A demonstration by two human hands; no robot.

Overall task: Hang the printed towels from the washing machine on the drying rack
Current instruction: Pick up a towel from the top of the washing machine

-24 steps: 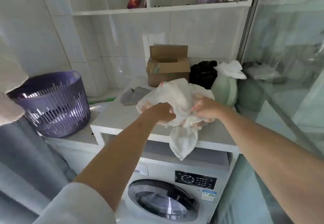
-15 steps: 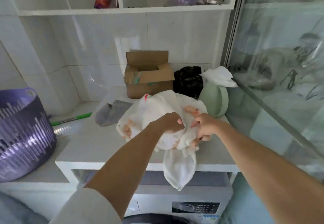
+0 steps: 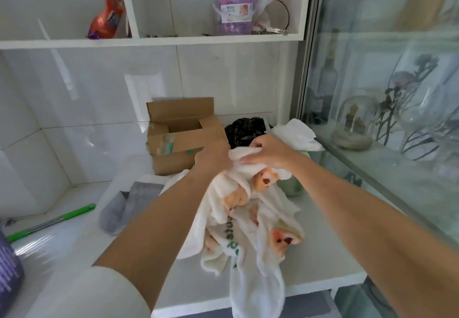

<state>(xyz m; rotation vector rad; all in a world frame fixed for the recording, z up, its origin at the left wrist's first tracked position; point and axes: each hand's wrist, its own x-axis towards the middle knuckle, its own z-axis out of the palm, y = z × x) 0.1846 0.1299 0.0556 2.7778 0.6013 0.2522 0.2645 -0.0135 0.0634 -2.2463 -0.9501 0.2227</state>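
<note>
Printed towels (image 3: 250,220), white with peach-pink figures and some green lettering, hang in a bunched, crumpled mass from both hands above the white bench (image 3: 193,285), with the lowest fold dangling past the bench's front edge. The right hand (image 3: 269,152) lies over the top of the bundle, its fingers (image 3: 250,159) curled down and closed on a rolled white edge of the cloth. The left hand (image 3: 213,161) is just beside it, touching the same top edge, closed on the fabric as far as can be seen, though its fingers are mostly hidden behind the towel and the wrist. Both forearms reach forward from the bottom of the view, the left one with a white sleeve (image 3: 99,295) pushed up. Behind the hands an open cardboard box (image 3: 178,133) stands against the tiled wall, with a black bag (image 3: 244,130) to its right and a white cloth (image 3: 295,135) draped on a pale green container (image 3: 290,186). A grey cloth (image 3: 126,205) lies on the bench left of the bundle, near a green-handled tool (image 3: 57,220), and the edge of a purple basket (image 3: 8,273) shows at the far left. A white wall shelf (image 3: 159,40) above holds packages, and a glass partition (image 3: 385,94) stands to the right.
</note>
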